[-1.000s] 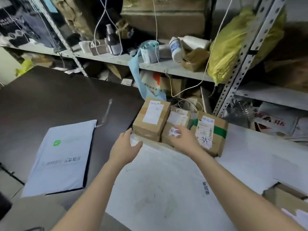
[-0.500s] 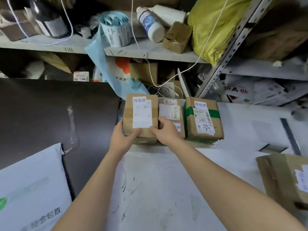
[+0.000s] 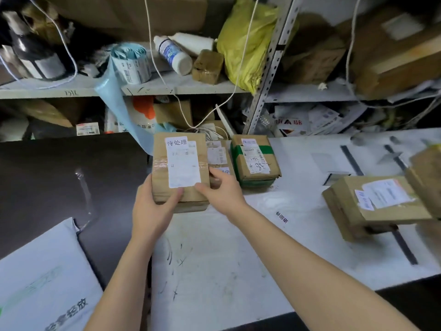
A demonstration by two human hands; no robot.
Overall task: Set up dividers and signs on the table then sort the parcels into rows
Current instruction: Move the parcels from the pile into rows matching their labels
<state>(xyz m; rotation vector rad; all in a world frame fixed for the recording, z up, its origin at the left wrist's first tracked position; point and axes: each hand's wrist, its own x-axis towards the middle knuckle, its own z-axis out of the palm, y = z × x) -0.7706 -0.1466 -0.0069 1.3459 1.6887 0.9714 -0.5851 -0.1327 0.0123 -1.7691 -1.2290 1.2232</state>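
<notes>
Both hands hold a brown cardboard parcel (image 3: 164, 168) with a long white label, tilted up off the white table (image 3: 238, 247). My left hand (image 3: 155, 206) grips its near left corner, thumb on the label. My right hand (image 3: 222, 187) grips its near right edge. A smaller parcel (image 3: 218, 154) lies right behind it, partly hidden. To its right sits a parcel with green tape (image 3: 254, 161). A larger box (image 3: 374, 204) lies at the right. Black strip dividers (image 3: 350, 158) lie on the table's far right.
A dark table (image 3: 59, 168) adjoins on the left, with a white mailer bag (image 3: 43, 278) at its near corner. A metal shelf (image 3: 167, 88) packed with bottles, a yellow bag, boxes and dangling cords stands right behind the tables.
Both hands have closed on the left parcel and raised its near end off the table. The camera has swung right and closer, which brings the box at the right into view.
</notes>
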